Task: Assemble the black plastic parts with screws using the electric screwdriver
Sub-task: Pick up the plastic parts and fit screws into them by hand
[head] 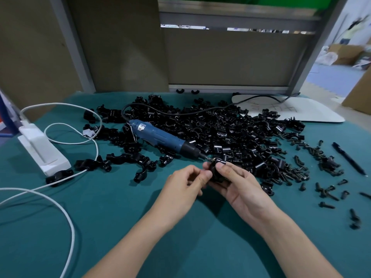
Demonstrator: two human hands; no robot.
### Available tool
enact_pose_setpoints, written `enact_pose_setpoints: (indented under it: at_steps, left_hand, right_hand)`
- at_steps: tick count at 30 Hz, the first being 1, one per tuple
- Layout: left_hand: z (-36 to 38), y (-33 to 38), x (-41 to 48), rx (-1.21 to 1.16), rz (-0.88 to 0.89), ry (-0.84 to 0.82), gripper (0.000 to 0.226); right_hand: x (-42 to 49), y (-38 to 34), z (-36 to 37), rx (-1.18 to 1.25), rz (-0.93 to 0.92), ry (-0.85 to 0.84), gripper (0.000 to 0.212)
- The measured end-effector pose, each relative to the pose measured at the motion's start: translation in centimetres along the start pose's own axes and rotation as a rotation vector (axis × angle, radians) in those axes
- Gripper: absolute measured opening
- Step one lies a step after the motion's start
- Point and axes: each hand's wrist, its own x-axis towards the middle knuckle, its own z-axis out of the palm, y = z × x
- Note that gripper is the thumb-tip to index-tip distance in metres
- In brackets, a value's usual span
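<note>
Right hand [236, 187] is curling round the small black plastic clamp part [217, 171], left hand [186, 183] pinching its side, best squaring it before reaching for the blue electric screwdriver [160, 137] lying just beyond the fingertips.

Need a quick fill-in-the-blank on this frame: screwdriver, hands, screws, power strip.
1. The electric screwdriver has a ___ body and lies on the pile of black parts.
2. The right hand and left hand grip one black part; the screwdriver is held by ___ of the two hands.
3. The loose screws lie to the ___ of the pile.
4. The power strip is ___.

Missing words: blue; neither; right; white.
</note>
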Motion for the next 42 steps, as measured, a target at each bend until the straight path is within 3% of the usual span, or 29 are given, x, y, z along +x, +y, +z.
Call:
enact_pose_setpoints:
  at_steps: [4,11,15,18,24,27,29,32,36,40,42]
  left_hand:
    - [0.16,-0.10,-0.05,0.007,0.013,-0.004,0.006]
    - [-0.22,-0.01,-0.08,-0.010,0.018,-0.018,0.010]
    - [-0.17,-0.01,-0.05,0.043,-0.013,-0.020,0.015]
    - [-0.20,-0.04,-0.05,0.067,0.029,-0.047,0.002]
    - [-0.30,0.06,-0.17,0.044,0.012,-0.011,0.011]
    - [-0.32,0.03,0.01,0.096,-0.017,-0.005,0.026]
    - [-0.30,-0.05,-0.01,0.109,-0.003,-0.026,0.020]
    - [-0.30,-0.10,-0.13,0.096,0.033,-0.041,0.002]
    - [-0.34,0.10,-0.32,0.071,0.047,-0.026,0.006]
    - [-0.43,-0.17,-0.32,0.211,0.066,0.009,0.027]
    - [-0.36,-0.20,-0.37,0.222,0.089,-0.009,0.019]
  right_hand:
    - [-0.03,-0.01,0.10,0.004,0.000,-0.001,0.036]
    - [-0.01,-0.12,0.03,-0.037,-0.008,0.014,0.043]
    - [-0.05,-0.04,-0.05,-0.035,-0.018,0.004,0.033]
    - [-0.13,-0.07,0.07,-0.030,-0.018,0.001,0.022]
    - [-0.18,-0.13,0.18,-0.074,-0.024,-0.001,0.022]
    - [-0.10,0.02,0.03,-0.075,-0.020,-0.010,0.031]
    - [-0.07,0.02,0.05,-0.070,-0.018,-0.003,0.037]
    - [-0.12,-0.02,0.16,-0.053,-0.017,-0.006,0.028]
    - [-0.05,0.07,-0.04,-0.063,-0.027,-0.016,0.023]
    - [0.04,0.14,-0.19,-0.073,-0.026,0.004,0.030]
    - [0.02,0.11,-0.11,-0.061,-0.023,0.001,0.031]
